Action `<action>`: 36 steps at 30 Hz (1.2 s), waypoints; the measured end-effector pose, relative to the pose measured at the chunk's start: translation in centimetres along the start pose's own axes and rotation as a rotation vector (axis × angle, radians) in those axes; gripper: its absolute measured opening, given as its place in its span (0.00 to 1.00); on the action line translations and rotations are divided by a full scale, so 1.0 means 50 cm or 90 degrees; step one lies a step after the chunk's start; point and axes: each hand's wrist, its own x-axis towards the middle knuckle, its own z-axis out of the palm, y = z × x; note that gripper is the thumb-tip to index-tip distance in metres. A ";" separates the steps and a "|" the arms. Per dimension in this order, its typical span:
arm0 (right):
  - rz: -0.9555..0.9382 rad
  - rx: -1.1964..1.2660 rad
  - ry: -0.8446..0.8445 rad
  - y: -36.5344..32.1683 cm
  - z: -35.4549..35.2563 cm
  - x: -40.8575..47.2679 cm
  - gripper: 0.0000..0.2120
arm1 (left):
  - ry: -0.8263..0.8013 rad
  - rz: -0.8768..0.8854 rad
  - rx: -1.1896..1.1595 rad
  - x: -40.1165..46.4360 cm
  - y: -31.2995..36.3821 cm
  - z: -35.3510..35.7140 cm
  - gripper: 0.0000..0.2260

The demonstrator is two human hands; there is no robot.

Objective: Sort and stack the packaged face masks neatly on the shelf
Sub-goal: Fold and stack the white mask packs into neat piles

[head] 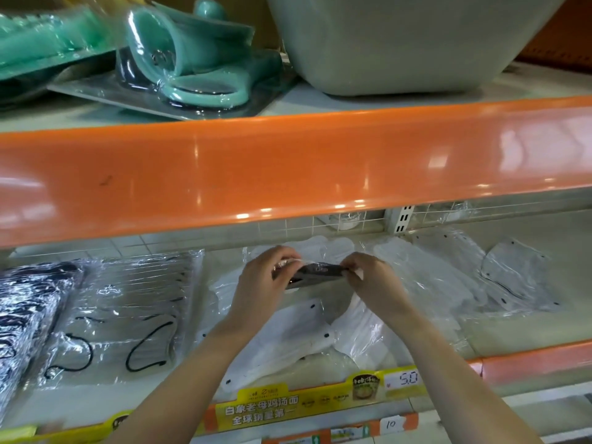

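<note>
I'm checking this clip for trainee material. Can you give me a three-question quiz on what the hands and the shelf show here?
1. True or false: both hands hold the same dark mask packet.
2. Which masks lie directly under the hands? A) white masks B) green ones C) yellow ones
3. Fill in: the handwritten price tag on the shelf edge reads ____.

Key:
1. True: the left hand and right hand each pinch one end of it.
2. A
3. 5.0
</note>
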 end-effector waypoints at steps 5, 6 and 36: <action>0.066 0.218 0.063 -0.028 -0.017 0.000 0.05 | 0.000 -0.136 -0.074 0.005 -0.009 -0.053 0.16; 0.066 0.236 0.068 -0.035 -0.018 -0.001 0.05 | 0.012 -0.139 -0.055 0.001 -0.020 -0.061 0.16; -0.261 -0.099 0.116 -0.242 0.178 -0.080 0.12 | 0.009 0.079 0.519 -0.141 -0.145 -0.229 0.12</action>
